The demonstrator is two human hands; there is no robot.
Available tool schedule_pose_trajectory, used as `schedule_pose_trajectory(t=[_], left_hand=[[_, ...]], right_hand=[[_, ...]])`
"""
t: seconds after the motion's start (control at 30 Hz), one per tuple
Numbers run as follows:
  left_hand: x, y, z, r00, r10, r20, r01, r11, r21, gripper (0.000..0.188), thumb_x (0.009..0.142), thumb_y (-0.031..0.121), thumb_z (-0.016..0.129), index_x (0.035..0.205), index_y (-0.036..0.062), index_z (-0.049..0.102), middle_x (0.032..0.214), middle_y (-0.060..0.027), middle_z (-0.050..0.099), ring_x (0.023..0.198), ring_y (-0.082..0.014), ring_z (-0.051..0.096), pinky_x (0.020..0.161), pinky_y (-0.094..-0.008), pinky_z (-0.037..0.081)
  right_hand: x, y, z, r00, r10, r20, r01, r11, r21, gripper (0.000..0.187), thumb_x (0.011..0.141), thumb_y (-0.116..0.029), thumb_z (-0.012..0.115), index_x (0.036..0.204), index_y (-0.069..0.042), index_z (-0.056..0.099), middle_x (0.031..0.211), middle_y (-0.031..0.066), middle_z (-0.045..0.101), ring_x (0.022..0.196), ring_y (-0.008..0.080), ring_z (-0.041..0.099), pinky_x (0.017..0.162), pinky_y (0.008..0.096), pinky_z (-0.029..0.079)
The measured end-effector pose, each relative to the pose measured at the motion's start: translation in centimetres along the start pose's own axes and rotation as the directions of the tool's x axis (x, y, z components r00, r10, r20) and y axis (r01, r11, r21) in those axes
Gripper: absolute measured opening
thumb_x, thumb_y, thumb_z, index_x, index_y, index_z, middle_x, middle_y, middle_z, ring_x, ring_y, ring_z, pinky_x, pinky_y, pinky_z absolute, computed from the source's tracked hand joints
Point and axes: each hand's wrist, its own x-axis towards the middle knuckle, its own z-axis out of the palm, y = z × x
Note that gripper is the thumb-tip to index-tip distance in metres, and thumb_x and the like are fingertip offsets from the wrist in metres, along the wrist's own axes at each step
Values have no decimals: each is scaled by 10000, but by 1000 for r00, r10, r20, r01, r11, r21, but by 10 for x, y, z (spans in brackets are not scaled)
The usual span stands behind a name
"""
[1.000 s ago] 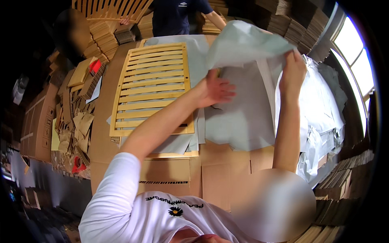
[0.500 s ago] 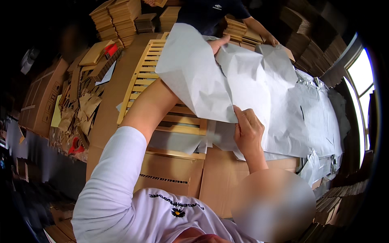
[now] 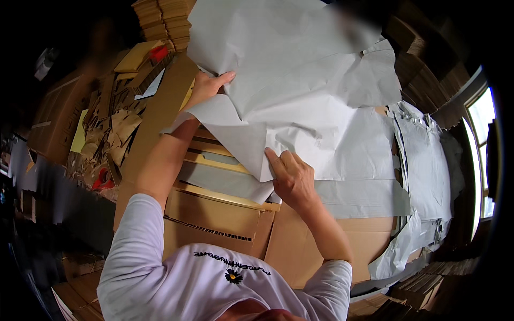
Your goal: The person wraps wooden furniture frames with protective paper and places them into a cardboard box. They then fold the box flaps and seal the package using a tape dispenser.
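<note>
Since half a second ago: large sheet of pale grey wrapping paper (image 3: 289,101) drawn further across the slatted pale wooden frame (image 3: 214,160), now covering nearly all of it; only the frame's near rails show beneath the paper's lower edge. Left hand (image 3: 206,85) moved to the sheet's left margin, fingers spread flat on top with the thumb tucked under the edge, pinching it. Right hand (image 3: 292,176) shifted to the near edge of the same sheet, fingers curled and closed on a folded corner just beyond the frame's near rail. Location of item: paper lies draped over the frame, which rests on flattened brown corrugated cardboard (image 3: 225,219) spread on the table. Handling, judged: very light, thin, soft; creases readily, as the many wrinkles show; likely to tear if tugged hard against the frame's corners; no stiffness of its own, so it sags wherever unsupported. Best held at edges or corners with a gentle pinch, two holds well apart to keep it taut; smoothing by flat palm suits the middle. Adjacent stock: further pale grey sheets (image 3: 423,155) lying loose to the right of the frame; stacks of brown cardboard pieces (image 3: 163,16) beyond the frame's far left corner; brown cardboard offcuts (image 3: 115,128) heaped left of the frame.
</note>
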Motion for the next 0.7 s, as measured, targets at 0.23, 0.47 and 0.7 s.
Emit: schedule_pose_trajectory(t=[0.23, 0.47, 0.7], left_hand=[[-35, -19, -91, 916, -390, 90, 401, 892, -209, 527, 839, 333, 764, 1175, -16, 555, 1101, -135, 654, 927, -190, 665, 764, -327, 556], [-120, -9, -200, 814, -575, -83, 451, 716, -532, 956, 917, 683, 471, 1486, -52, 246, 1404, -161, 511, 1283, -247, 503, 1074, -370, 417], [-182, 1, -161, 949, -311, -58, 313, 900, 305, 770, 903, 263, 707, 1483, -21, 287, 1448, -181, 444, 1300, -214, 459, 1048, -372, 405]], right_hand=[[18, -34, 29, 978, -93, 185, 89, 996, 31, 521, 763, -10, 571, 1284, -14, 562, 744, 69, 498, 651, 205, 556, 519, 339, 479], [20, -58, 56, 984, -83, 157, 91, 995, -43, 509, 761, 15, 561, 1270, 9, 554, 765, 85, 497, 639, 219, 544, 506, 349, 466], [0, -64, 6, 919, 274, 285, -357, 885, 300, 466, 807, -238, 778, 1183, -29, 599, 842, 82, 610, 703, 184, 596, 590, 300, 487]])
